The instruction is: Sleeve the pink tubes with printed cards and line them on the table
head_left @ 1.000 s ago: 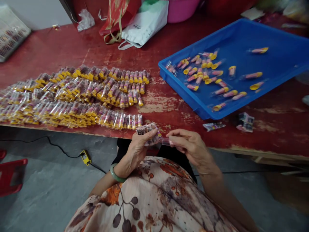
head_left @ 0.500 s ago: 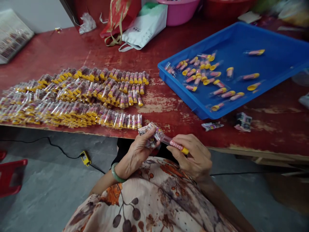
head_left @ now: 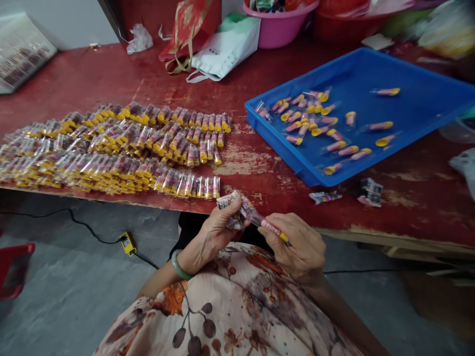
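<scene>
My left hand point(head_left: 214, 228) is closed on several small printed packets point(head_left: 224, 200) in shiny clear wrap, thumb on top. Between the fingers and thumb of my right hand point(head_left: 300, 244) is a clear tube point(head_left: 270, 226) with pink filling and a yellow end. The tube slants up to the left, its clear end at the packets; whether a packet is inside it cannot be made out. Both hands are in front of the table's near edge. Rows of finished-looking clear tubes with yellow ends point(head_left: 122, 170) lie stacked on the table to the left.
A blue tray point(head_left: 272, 148) with scattered pink-filled tubes point(head_left: 336, 146) stands at the right on the red table point(head_left: 252, 173). Two loose packets point(head_left: 324, 197) lie before it. Behind are bags point(head_left: 226, 47) and a pink basin point(head_left: 278, 29). A cable with a yellow socket point(head_left: 128, 244) runs below.
The clear end of the tube has come slightly closer to the packets in my left hand. My right fingers have shifted a little on the tube. The camera view has tilted slightly.
</scene>
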Demonstrator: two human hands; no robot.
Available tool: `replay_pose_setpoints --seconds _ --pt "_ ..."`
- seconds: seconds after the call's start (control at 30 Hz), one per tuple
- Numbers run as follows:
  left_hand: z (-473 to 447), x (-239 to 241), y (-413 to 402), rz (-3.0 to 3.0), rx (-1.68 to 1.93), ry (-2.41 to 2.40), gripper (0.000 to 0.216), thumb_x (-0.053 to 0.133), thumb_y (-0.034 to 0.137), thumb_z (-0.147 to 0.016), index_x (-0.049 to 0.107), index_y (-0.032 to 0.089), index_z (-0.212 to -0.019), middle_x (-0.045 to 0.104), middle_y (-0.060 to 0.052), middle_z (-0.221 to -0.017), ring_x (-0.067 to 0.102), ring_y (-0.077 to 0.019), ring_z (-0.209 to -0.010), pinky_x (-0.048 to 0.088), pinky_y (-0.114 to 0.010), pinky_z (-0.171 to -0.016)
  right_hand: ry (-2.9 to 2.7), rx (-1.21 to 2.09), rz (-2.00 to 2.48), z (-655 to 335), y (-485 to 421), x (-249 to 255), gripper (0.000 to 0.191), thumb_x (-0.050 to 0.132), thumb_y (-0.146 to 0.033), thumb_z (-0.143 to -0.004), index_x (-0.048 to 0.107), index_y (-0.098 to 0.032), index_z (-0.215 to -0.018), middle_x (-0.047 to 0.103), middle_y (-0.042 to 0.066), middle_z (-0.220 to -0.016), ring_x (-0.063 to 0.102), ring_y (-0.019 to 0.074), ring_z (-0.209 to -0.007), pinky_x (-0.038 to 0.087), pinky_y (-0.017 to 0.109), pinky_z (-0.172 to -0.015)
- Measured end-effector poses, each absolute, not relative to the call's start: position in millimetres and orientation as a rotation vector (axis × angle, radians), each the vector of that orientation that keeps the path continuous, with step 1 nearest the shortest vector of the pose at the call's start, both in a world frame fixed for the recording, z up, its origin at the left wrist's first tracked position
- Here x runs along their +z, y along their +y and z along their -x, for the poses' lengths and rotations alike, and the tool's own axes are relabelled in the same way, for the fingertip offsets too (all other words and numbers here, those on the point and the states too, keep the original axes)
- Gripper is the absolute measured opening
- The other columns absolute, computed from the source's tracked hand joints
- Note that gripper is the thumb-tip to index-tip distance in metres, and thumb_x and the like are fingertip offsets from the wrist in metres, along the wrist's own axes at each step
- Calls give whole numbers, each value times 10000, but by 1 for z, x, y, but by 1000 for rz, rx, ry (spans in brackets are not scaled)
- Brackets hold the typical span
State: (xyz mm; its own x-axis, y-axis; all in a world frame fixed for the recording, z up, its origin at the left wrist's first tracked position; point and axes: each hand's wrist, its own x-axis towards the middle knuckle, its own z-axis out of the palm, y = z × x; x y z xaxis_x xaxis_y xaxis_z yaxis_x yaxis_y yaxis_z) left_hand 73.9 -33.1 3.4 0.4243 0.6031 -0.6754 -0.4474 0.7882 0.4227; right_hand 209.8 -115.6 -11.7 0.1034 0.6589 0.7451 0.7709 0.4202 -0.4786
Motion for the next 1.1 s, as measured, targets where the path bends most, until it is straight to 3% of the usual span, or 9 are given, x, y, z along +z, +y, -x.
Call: replay_pose_setpoints --seconds 0.23,0.47,0.77,0.83,0.97,1.1 --pt "-73 -1 -33 -195 701 907 350 864 304 -576 650 171 -818 662 9 -795 607 -114 -655 507 -240 -586 -1730 -275 1313 -208 -118 -10 321 714 -104 -753 609 -177 -1047 690 73 -840 646 186 -733 546 324 -641" --pt "-74 -5 -35 -401 828 826 322 846 336 -600 624 151 -743 588 32 -675 531 -76 -553 455 -207 -524 -1659 -248 1340 -202 -116 -5 257 692 -119 -782 606 -204 -1008 683 53 -827 643 175 -719 544 320 -640" --pt "-73 -6 -45 -466 834 848 334 877 289 -539 668 141 -752 626 14 -684 553 -81 -583 449 -214 -593 -1610 -384 1369 -191 -112 -30 403 767 -132 -722 563 -166 -1068 674 104 -944 656 185 -808 570 304 -718" --pt "-72 -5 -45 -460 800 847 326 873 283 -549 664 135 -750 625 13 -672 553 -82 -577 445 -212 -581 -1614 -291 1353 -192 -111 -27 417 753 -161 -744 554 -184 -1110 657 106 -996 653 201 -876 572 326 -764" --pt "-69 -2 -41 -407 793 855 311 833 321 -629 667 152 -830 654 6 -737 596 -105 -623 485 -238 -625 -1730 283 1265 -204 -115 -9 419 653 -249 -837 524 -183 -1230 572 155 -1209 579 266 -1112 533 418 -902" --pt "-66 1 -42 -421 759 808 310 830 297 -638 675 147 -861 678 -11 -793 619 -122 -662 505 -263 -670 -1596 359 1274 -210 -121 -2 331 572 -95 -849 579 -208 -1160 605 113 -1153 616 205 -1009 550 342 -813"
